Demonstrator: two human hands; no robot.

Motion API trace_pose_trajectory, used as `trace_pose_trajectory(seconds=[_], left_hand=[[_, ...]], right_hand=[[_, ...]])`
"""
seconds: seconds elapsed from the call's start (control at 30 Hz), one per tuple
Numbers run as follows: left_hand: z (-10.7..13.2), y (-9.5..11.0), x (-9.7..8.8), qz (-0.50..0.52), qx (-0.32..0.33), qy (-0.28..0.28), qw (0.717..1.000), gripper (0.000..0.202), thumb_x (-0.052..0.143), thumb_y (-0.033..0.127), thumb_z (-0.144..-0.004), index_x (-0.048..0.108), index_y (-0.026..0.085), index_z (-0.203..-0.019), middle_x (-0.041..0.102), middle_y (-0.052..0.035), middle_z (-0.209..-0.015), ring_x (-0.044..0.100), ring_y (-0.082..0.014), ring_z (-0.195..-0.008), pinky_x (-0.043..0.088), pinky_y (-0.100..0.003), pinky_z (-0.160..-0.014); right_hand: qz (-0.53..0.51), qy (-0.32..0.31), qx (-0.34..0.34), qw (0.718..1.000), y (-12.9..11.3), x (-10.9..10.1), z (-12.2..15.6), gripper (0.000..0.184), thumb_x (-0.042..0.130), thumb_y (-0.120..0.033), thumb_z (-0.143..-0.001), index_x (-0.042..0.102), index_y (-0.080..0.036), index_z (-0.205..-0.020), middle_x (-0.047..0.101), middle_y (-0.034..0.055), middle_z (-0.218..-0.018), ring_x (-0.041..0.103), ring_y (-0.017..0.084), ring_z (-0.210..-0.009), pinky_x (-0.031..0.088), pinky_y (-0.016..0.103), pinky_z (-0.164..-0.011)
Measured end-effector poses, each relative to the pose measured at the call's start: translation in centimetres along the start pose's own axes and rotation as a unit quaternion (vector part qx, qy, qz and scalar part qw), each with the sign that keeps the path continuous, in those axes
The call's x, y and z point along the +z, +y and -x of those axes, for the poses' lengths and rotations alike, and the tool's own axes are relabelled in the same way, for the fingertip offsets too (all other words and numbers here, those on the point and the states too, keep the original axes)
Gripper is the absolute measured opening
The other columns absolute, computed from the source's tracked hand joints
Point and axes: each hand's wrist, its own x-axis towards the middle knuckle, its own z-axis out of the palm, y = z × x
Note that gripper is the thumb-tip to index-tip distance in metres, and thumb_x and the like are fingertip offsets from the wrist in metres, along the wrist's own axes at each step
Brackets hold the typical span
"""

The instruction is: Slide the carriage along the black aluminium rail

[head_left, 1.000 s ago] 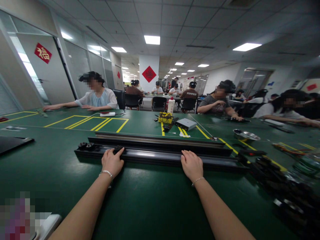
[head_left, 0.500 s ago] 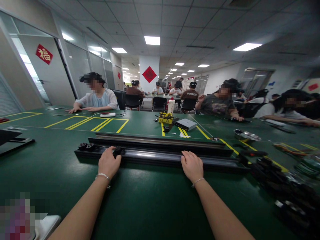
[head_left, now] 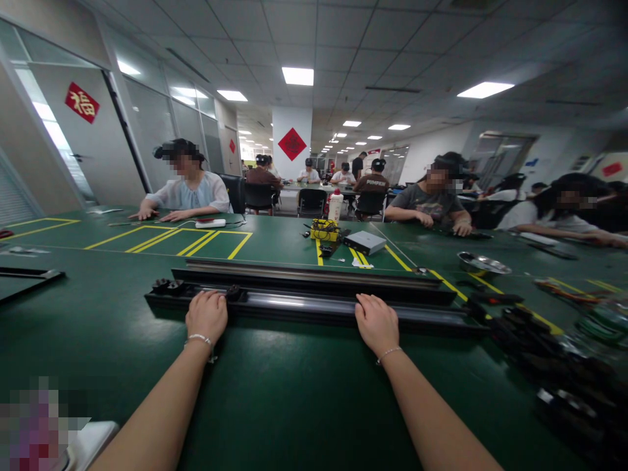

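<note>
A long black rail [head_left: 304,306] with a shiny channel lies lengthwise across the table in front of me. My left hand [head_left: 208,315] is closed over its near edge toward the left, fingertips hidden inside the channel. Just right of those fingers a small black block [head_left: 236,293] sits in the channel. More black blocks [head_left: 167,286] sit near the rail's left end. Farther right, my right hand [head_left: 377,323] curls its fingers over the same near edge. Directly behind lies a second long black rail [head_left: 314,277], touched by neither hand.
Black parts [head_left: 554,366] are piled at the right, near a metal bowl [head_left: 483,263]. Past the rails stand a grey box [head_left: 366,242], a yellow item with cables [head_left: 324,229] and a white bottle [head_left: 335,207]. Several people sit around the green table [head_left: 294,392].
My left hand has shifted slightly left along the rail, uncovering more of the small black block. My right hand stays put. A person across the table has lowered a raised hand.
</note>
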Motion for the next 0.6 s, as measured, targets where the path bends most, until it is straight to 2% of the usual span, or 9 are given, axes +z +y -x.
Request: trace_pose_trajectory(seconds=[0.27, 0.6], left_hand=[[-0.2, -0.4, 0.4, -0.019, 0.031, 0.013, 0.999, 0.042, 0.027, 0.029, -0.080, 0.064, 0.015, -0.093, 0.060, -0.0087, -0.107, 0.043, -0.0203, -0.110, 0.028, -0.036, -0.099], [0.2, 0.5, -0.9, -0.002, 0.052, 0.010, 0.999, 0.037, 0.027, 0.019, -0.076, 0.062, 0.016, -0.089, 0.063, -0.0069, -0.100, 0.048, -0.0173, -0.106, 0.023, -0.035, -0.103]], right_hand=[[0.004, -0.001, 0.000, 1.000, 0.0, -0.2, 0.0, 0.040, 0.029, -0.032, -0.084, 0.053, -0.024, -0.114, 0.053, 0.0020, -0.120, 0.040, 0.018, -0.114, 0.027, 0.035, -0.091], [0.008, -0.002, -0.002, 1.000, 0.0, -0.1, 0.0, 0.040, 0.029, -0.032, -0.084, 0.054, -0.024, -0.114, 0.054, 0.0023, -0.119, 0.040, 0.018, -0.114, 0.028, 0.034, -0.091]])
